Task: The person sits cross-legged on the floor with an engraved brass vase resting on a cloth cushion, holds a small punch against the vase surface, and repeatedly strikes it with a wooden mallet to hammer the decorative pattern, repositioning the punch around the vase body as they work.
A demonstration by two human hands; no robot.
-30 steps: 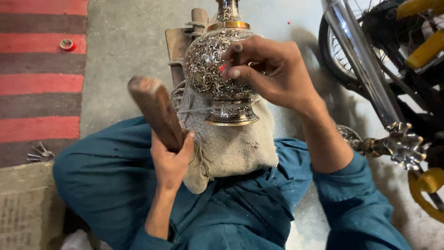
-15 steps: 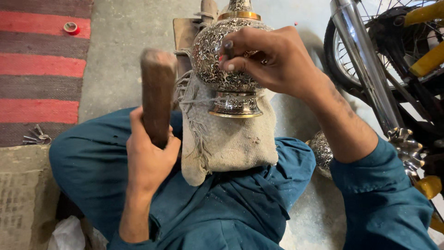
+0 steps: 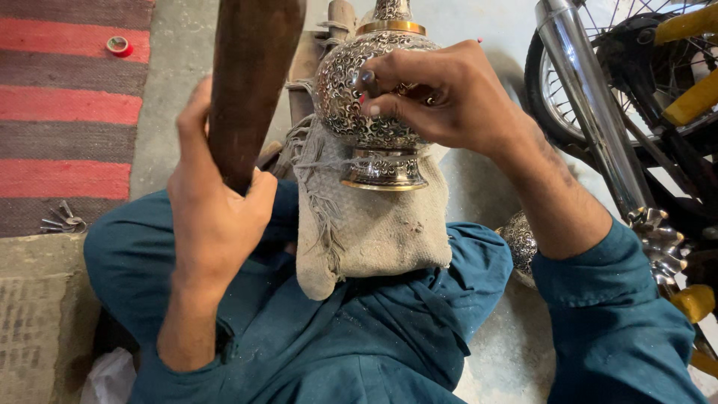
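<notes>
An engraved silver vase (image 3: 351,105) with a gold band lies on a coarse beige cloth (image 3: 374,232) over my lap. My right hand (image 3: 441,97) rests on the vase's round body and pinches a small dark tool against the metal. My left hand (image 3: 217,217) grips a thick brown wooden mallet (image 3: 250,82), raised upright beside the vase and apart from it. I sit in teal clothes with my knees spread.
A motorcycle wheel and chrome exhaust pipe (image 3: 591,112) stand close on the right. A second engraved metal piece (image 3: 517,243) lies by my right knee. A red and brown striped rug (image 3: 67,112) with a small red ring (image 3: 117,46) and several metal punches (image 3: 60,221) is on the left.
My left hand has lifted the mallet up and closer to the camera, from a tilt to upright. My right hand stays on the vase.
</notes>
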